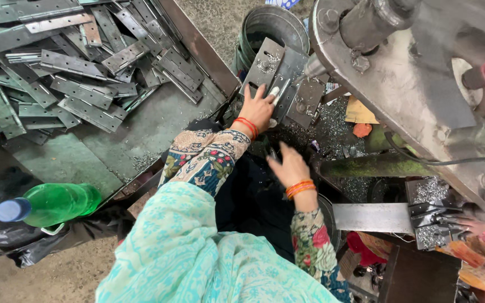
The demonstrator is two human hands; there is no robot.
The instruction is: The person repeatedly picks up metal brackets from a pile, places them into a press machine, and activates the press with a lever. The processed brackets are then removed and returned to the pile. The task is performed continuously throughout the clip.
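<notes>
Head view, hinge pile left, green bottle, metal bucket behind plates

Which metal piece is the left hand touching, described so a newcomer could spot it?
Under the big grey machine, hinge plates stand propped before a metal bucket. The left hand rests on the leftmost hinge plate; unlike the loose pile, it stands upright.

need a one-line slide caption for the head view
Left hand presses a metal hinge plate under the drill machine; right hand hovers open nearby, beside a tray piled with hinges.
</notes>
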